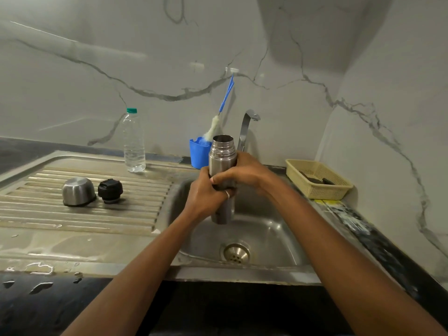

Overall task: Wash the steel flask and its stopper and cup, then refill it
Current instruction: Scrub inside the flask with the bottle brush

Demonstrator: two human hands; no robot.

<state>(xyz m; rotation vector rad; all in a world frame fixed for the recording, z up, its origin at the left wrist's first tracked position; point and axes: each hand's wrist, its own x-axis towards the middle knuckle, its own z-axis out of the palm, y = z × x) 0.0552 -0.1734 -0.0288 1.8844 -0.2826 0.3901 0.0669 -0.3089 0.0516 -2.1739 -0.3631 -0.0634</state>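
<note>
The steel flask [222, 156] stands upright over the sink basin [264, 229], its mouth open at the top. My left hand [206, 194] grips its middle from the left. My right hand [244, 172] wraps round it from the right, a little higher. On the ribbed draining board [84, 214] to the left, the steel cup [78, 191] lies upside down. The black stopper [110, 191] sits just right of the cup.
A clear water bottle [133, 141] with a green cap stands at the back of the draining board. A blue holder [200, 154] and a hanging bottle brush [223, 110] are behind the flask, beside the tap [247, 127]. A beige basket [317, 179] sits right of the sink. Water drops lie on the counter.
</note>
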